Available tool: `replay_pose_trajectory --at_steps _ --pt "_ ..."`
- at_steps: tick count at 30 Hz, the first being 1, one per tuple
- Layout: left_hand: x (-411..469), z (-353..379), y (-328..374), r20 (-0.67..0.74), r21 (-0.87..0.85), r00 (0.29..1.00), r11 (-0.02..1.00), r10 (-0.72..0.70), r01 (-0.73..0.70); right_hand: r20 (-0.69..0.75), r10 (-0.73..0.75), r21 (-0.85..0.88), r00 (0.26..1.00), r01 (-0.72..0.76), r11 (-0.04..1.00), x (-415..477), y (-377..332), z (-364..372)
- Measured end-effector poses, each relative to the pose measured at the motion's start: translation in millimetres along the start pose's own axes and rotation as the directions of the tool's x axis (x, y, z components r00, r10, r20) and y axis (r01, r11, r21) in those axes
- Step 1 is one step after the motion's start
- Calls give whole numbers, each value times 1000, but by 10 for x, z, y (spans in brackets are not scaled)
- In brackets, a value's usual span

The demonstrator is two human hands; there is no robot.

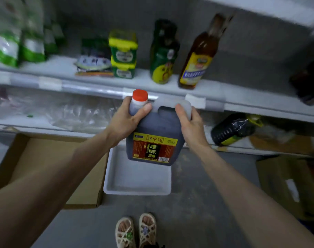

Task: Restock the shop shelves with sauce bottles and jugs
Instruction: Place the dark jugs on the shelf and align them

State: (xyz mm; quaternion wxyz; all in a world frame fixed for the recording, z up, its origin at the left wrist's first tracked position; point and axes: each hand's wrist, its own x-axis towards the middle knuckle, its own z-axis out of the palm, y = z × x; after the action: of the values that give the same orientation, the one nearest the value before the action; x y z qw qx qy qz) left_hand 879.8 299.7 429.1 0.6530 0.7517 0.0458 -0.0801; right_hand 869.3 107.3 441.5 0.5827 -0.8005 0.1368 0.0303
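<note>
Jug (153, 130): left hand (125, 120) grips neck, right hand (192, 126) grips handle; fingers hidden behind, probably wrapped.

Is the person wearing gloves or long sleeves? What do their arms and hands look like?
No gloves and no sleeves show. The left hand and right hand are bare, with no rings in view. The left forearm and right forearm are bare too, with no watch or bracelet at the wrists.
</note>
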Motion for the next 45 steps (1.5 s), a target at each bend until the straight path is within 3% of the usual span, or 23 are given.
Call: replay_pose_trajectory --at_steps 9,18,31,38,45 --pt "-359 117 2535 -16 81 958 955 286 -284 -211 -215 17 954 224 974 -544 -2207 -1195" --pt "-468 542 3814 12 183 892 876 451 -446 -335 -310 5 890 331 944 -755 -3111 -2087" --pt "384 1737 4400 -1 126 908 901 419 -416 -333 -324 -9 886 340 940 394 -3267 -3261" --pt "938 2349 4490 -166 151 911 922 378 -356 -228 -354 -32 907 356 934 1146 -3295 -3756" --pt "1269 2686 4483 -272 174 899 936 344 -306 -216 -269 17 939 279 960 1685 -3201 -3948"
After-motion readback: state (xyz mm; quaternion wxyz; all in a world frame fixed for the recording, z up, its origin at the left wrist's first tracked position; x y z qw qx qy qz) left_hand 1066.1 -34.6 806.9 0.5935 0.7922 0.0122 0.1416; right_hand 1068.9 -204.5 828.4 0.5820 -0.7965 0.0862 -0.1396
